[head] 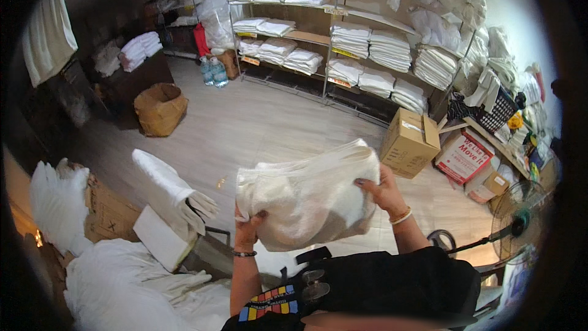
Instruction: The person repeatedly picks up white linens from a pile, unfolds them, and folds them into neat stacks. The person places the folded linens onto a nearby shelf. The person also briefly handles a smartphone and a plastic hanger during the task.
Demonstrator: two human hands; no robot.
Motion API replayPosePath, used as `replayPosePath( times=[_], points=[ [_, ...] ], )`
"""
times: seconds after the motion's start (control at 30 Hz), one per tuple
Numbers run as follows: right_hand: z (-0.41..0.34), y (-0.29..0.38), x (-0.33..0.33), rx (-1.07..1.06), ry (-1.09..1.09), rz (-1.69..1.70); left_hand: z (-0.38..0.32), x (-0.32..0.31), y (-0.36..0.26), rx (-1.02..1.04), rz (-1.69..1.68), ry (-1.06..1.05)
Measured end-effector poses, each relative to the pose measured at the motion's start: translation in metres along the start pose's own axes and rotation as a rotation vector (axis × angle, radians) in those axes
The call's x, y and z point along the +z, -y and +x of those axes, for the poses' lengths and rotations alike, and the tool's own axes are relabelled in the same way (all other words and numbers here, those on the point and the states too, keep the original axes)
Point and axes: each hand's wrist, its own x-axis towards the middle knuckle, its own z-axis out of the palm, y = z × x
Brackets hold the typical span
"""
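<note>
A folded white towel (308, 197) is held up in front of my body, several layers showing along its top edge. My left hand (250, 225) grips its lower left corner, thumb on the near face. On the other side my right hand (376, 193) pinches the right edge, the thumb pressed on the cloth. The near face sags between the two hands. Left of it, another folded white towel (170, 188) lies over a white box-like block (161, 234). Below that spreads a large heap of white cloth (128, 285).
Metal shelving (326, 55) with stacked white linens stands across the floor. A cardboard box (409, 142) sits before it at right. Near my right side is a standing fan (514, 225). A brown paper-like bin (161, 110) and water bottles (213, 72) stand at left.
</note>
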Motion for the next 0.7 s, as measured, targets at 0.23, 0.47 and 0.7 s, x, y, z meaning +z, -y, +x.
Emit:
replayPosePath(
  times=[0.23, 0.47, 0.7],
  points=[
    [0.035, -0.003, -0.02, -0.217, 0.105, -0.187, -0.004, 0.022, 0.016, -0.006, -0.124, -0.176],
    [0.114, -0.04, -0.093, -0.141, 0.119, -0.403, 0.082, 0.069, 0.06, 0.05, 0.149, -0.057],
    [0.205, -0.052, -0.222, -0.102, 0.025, -0.361, 0.185, 0.212, 0.122, -0.142, -0.218, -0.135]
  ],
)
